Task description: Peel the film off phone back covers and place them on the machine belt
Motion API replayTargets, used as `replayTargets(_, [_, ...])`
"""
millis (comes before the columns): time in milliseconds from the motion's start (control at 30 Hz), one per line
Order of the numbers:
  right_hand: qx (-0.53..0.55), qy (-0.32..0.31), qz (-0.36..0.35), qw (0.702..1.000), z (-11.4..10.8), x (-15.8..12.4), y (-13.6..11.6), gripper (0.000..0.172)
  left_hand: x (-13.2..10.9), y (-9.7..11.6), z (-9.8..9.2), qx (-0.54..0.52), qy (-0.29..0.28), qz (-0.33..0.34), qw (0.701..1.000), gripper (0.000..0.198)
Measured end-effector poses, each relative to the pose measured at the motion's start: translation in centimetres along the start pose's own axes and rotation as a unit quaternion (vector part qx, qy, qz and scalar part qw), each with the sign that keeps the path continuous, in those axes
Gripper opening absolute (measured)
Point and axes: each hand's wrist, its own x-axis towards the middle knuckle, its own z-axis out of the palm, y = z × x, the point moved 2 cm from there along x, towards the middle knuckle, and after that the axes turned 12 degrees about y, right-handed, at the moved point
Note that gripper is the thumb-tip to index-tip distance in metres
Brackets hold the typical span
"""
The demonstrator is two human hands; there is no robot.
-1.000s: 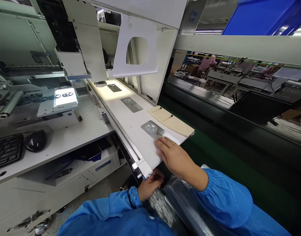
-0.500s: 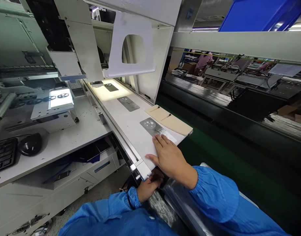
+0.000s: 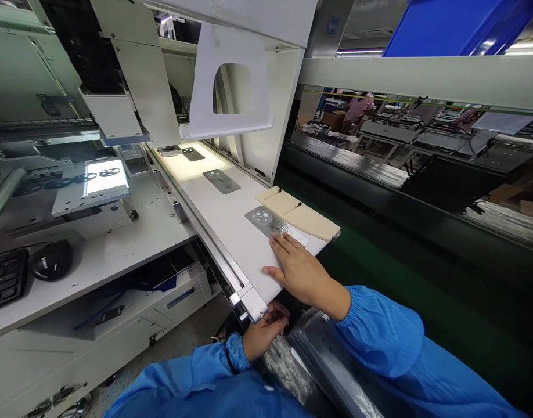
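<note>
- Since the earlier frames: the phone back panels have crept a little up the belt, away from the person; the right hand (image 3: 303, 273), its thumb now spread wide, has followed slightly.
- Writing: none legible. Mouse (image 3: 52, 259) bears a small pale mark, too small to read; keyboard (image 3: 7, 276) legends likewise lost. Small blue sticker (image 3: 332, 26) on the metal post, text indistinct.
- Near phone back panel (image 3: 270, 223): dark grey, round cutouts at its far end, bright rippled shine over the near part. Lies flat on the white conveyor belt (image 3: 236, 232), just beside the beige guide board (image 3: 301, 217).
- Right hand: palm down, fingers flat and together, thumb well apart, nothing clasped. Fingertips at the panel's near part, over its edge; cutouts lie ahead of them, uncovered.
- Left hand (image 3: 265, 334): below the belt's near end, beside the metal end block (image 3: 254, 303). Fingers loosely curled; cannot tell whether anything is held.
- Farther up the belt: middle phone back panel (image 3: 222, 181), then far phone back panel (image 3: 193, 154) on the lit stretch.
</note>
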Motion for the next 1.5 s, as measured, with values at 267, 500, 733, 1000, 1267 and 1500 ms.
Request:
replayTargets(267, [0.007,-0.003,0.003,1.0,0.0,0.0,-0.1,0.07,0.1,-0.2,0.0,0.001,0.0,-0.004,1.0,0.043])
replayTargets(500, [0.005,0.014,0.014,1.0,0.1,0.0,-0.4,0.07,0.2,-0.6,-0.2,0.011,0.0,0.005,1.0,0.038])
replayTargets(733, [-0.009,0.043,-0.012,0.999,-0.9,-0.7,-0.9,0.069,0.1,-0.8,-0.2,0.019,0.005,0.006,1.0,0.04])
replayTargets(1000, [0.007,0.132,-0.036,0.991,-4.5,-7.3,0.8,0.039,0.1,-0.9,-0.4,0.033,0.004,0.017,0.999,0.04])
replayTargets(1267, [0.039,0.051,-0.065,0.996,-1.6,-1.7,1.4,0.053,-1.7,1.1,-0.3,0.184,-0.034,0.219,0.958,0.031])
replayTargets(1500, [0.005,-0.021,0.004,1.0,-0.5,0.1,0.1,0.074,-6.4,9.2,-4.4,0.342,-0.076,0.574,0.74,0.02])
